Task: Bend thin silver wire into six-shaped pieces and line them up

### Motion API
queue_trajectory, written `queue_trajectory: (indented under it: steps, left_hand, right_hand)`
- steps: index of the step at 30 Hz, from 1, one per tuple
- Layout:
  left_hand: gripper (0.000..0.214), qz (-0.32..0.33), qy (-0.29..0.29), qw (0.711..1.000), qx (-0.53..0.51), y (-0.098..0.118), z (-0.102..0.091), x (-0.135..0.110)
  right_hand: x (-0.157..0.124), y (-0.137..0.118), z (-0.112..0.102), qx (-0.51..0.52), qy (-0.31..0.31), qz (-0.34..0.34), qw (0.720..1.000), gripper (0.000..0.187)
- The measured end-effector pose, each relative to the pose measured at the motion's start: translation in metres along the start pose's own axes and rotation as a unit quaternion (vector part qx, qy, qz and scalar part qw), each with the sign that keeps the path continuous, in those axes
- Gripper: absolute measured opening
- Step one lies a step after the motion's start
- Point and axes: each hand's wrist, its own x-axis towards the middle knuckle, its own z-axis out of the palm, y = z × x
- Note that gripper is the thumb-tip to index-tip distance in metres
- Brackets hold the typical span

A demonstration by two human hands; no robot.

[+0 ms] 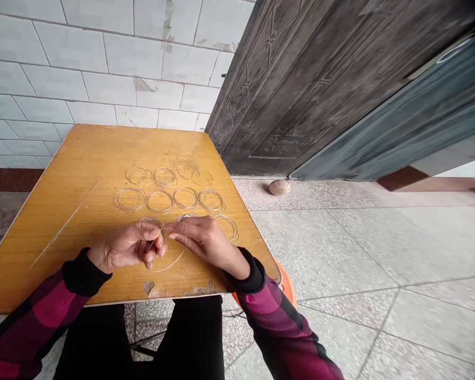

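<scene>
Near the table's front edge, my left hand [132, 247] pinches a thin metal wire [173, 265] bent into a loop, which hangs below its fingers. My right hand [206, 238] reaches in from the right, thumb and index finger closed at the same wire beside the left fingertips. The exact grip point is tiny and partly covered by the fingers. Behind the hands, several coiled wire rings [160, 201] lie in rows on the table. One ring [231, 224] shows beside my right hand, and others are partly hidden behind both hands.
The yellow wooden table [103, 150] has a chipped front edge and stands against a white tiled wall [134, 58]. Straight wires [65, 225] lie on its left side. Right of it are a dark carved door [285, 95], a roundish object [279, 187] on the floor and an orange stool [287, 285].
</scene>
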Motion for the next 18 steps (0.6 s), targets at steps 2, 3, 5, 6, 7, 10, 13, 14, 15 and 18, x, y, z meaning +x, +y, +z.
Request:
queue_trajectory:
  steps: [2, 3, 5, 6, 7, 10, 13, 14, 15, 18]
  left_hand:
    - [0.027, -0.004, -0.001, 1.000, 0.001, 0.000, -0.001, 0.000]
    - [0.026, -0.009, -0.003, 1.000, -0.001, 0.000, -0.001, 0.000]
    - [0.025, -0.019, -0.009, 1.000, -0.007, 0.000, -0.003, 0.000]
    - [0.024, -0.025, -0.012, 1.000, -0.011, -0.001, -0.004, 0.001]
    - [0.023, -0.031, -0.015, 0.999, -0.015, -0.001, -0.005, 0.001]
    - [0.021, -0.051, -0.011, 0.998, -0.024, -0.002, -0.009, 0.002]
    - [0.017, -0.071, -0.006, 0.997, -0.032, -0.003, -0.011, 0.003]
    - [0.016, -0.078, -0.007, 0.996, -0.035, -0.004, -0.011, 0.003]
    - [0.015, -0.085, -0.009, 0.996, -0.037, -0.004, -0.011, 0.004]
    - [0.011, -0.112, -0.009, 0.993, -0.036, -0.005, -0.012, 0.004]
  right_hand:
    - [-0.001, 0.002, 0.000, -0.080, -0.012, -0.030, 0.996, 0.028]
    - [-0.001, 0.002, -0.001, -0.114, -0.017, -0.046, 0.992, 0.028]
    - [-0.002, 0.002, -0.003, -0.169, -0.029, -0.076, 0.982, 0.029]
    - [-0.002, 0.001, -0.004, -0.189, -0.036, -0.089, 0.977, 0.030]
    - [-0.002, 0.000, -0.005, -0.204, -0.042, -0.100, 0.973, 0.030]
    - [-0.001, -0.005, -0.009, -0.239, -0.048, -0.127, 0.961, 0.031]
    - [-0.001, -0.009, -0.010, -0.261, -0.049, -0.136, 0.954, 0.031]
    - [-0.001, -0.010, -0.010, -0.265, -0.052, -0.135, 0.953, 0.031]
    - [-0.001, -0.010, -0.011, -0.268, -0.057, -0.133, 0.952, 0.031]
    - [-0.002, -0.010, -0.011, -0.261, -0.065, -0.135, 0.954, 0.029]
